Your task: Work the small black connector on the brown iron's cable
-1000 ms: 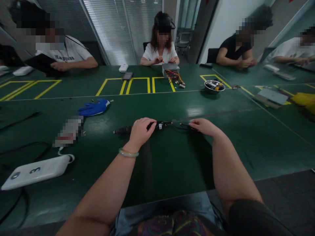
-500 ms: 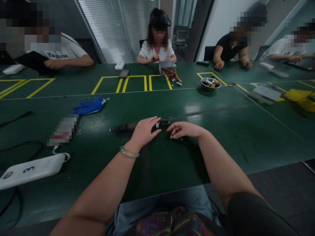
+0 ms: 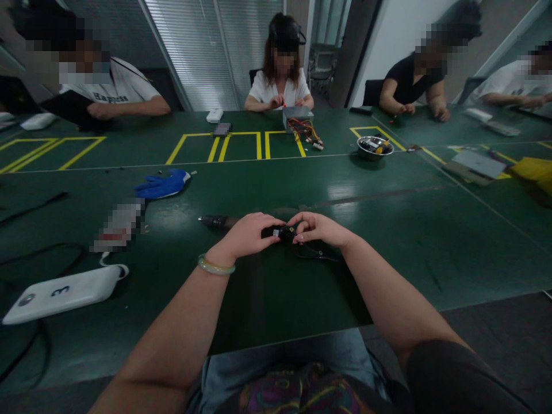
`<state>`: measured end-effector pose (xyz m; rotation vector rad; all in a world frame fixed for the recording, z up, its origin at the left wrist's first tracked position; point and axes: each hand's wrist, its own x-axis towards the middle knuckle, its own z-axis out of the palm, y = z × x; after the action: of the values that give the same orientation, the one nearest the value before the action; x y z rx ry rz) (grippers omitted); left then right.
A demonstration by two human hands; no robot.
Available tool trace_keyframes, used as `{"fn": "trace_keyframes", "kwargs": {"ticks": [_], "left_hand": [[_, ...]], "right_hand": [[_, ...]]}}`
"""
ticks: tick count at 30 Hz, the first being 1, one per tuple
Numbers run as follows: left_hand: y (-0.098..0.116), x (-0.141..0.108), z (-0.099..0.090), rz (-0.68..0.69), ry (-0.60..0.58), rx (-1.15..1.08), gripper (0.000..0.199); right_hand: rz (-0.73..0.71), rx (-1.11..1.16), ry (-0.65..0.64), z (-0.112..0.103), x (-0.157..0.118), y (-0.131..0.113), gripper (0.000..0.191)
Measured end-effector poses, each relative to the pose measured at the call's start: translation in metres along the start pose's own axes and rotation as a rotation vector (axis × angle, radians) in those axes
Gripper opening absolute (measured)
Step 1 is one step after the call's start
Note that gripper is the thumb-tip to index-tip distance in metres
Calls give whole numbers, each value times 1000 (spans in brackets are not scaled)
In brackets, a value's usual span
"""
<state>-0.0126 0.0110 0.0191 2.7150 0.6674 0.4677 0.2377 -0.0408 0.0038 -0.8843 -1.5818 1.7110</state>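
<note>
A dark, pen-shaped electric screwdriver lies across the green table in front of me, its metal tip pointing left. My left hand is wrapped over its body from above. Against its black rear end, my right hand pinches the end of a thin black cord, which trails beneath that hand to the right. The fingertips hide most of the cord's end, so I cannot tell whether it is inside the screwdriver or only touching it.
A blue glove, a blurred-out phone and a white power bank lie to the left. Across the green table are a metal bowl of small parts and a power supply with coloured wires. Several people sit opposite.
My right hand has moved left with the cord's end to meet the screwdriver's rear. My left hand has closed around the body, and the rear has tipped toward me.
</note>
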Motion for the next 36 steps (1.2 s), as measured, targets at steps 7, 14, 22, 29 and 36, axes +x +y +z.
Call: {"fn": "trace_keyframes", "kwargs": {"ticks": [7,14,22,29,36], "left_hand": [[15,0,6,-7,24,41,36],[22,5,18,-37,61,86,24],[18,7,25,-29,98,123,24],[16,8,27,1,75,131,23],[14,10,28,6,65,144,22]], "right_hand": [[20,-147,31,17,-10,10,36],[101,-401,155,20,-8,12,34],[137,-580,460,17,-11,10,9],[29,-869,432,26,-12,-1,9],[-81,-1152,374,31,-11,-9,9]]}}
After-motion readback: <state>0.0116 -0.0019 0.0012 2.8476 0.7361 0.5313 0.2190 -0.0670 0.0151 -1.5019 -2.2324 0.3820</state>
